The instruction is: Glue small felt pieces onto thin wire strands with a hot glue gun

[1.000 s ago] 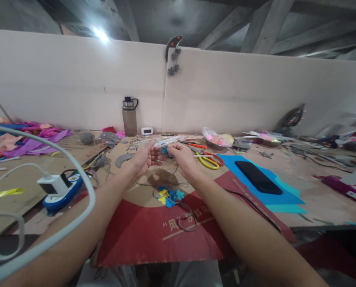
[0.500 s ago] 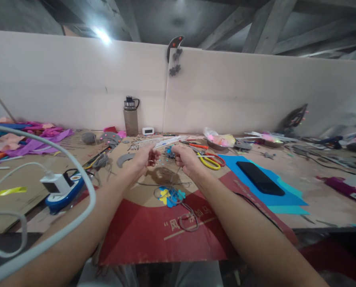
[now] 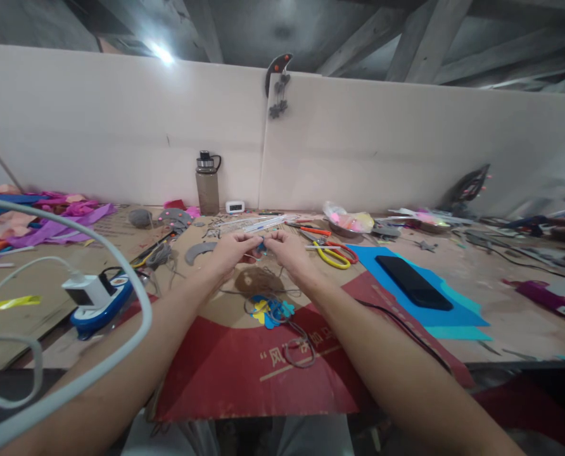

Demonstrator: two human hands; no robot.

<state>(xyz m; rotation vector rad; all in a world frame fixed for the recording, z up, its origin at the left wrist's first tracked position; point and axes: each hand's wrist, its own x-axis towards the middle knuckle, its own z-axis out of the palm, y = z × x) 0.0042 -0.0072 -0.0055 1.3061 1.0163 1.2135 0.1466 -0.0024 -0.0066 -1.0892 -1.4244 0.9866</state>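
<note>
My left hand (image 3: 237, 250) and my right hand (image 3: 286, 252) meet above the cardboard, fingertips pinched together. Between them shows a small blue piece (image 3: 262, 246), mostly covered by the fingers; its exact kind cannot be made out. Thin grey cord (image 3: 301, 345) lies looped on the red part of the cardboard (image 3: 244, 373). Partly under the cord are blue and yellow flower-shaped cutouts (image 3: 260, 311), just below my hands. A grey curved piece (image 3: 199, 253) rests beside my left wrist. Yellow-handled scissors (image 3: 332, 255) and a red-handled pair lie right of my right hand.
A black phone (image 3: 413, 283) lies on blue sheets (image 3: 467, 320) at the right. A white cable (image 3: 135, 285) arcs across the left foreground, near a blue power strip (image 3: 104, 310). Behind stand a bottle (image 3: 208, 187) and a small white clock (image 3: 235, 207). Coloured scraps (image 3: 68, 218) heap at far left.
My hands have come together from a gap apart, and the fingertips now meet at the small blue piece that was by my right hand. The cutouts and cord loops stay put.
</note>
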